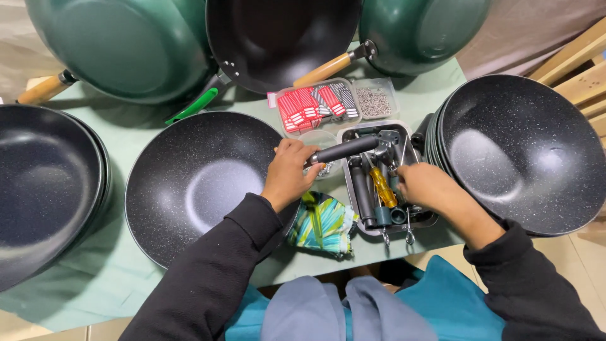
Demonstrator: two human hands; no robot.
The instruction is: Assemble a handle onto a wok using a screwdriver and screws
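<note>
A black pan handle (pixel 344 150) meets the rim of the speckled wok (pixel 202 186) mid-worktop, left hand (pixel 287 173) fingers clamped on it. Right hand (pixel 426 184) reaches into the metal tray (pixel 421 220) of tools, fingers curled, grip unclear; fastening looks underway.

Green pans (pixel 126 44) along the desk's far side: we see them cropped at top. Right hand (pixel 426 184): fingertips hidden in the steel tray (pixel 421 221).
</note>
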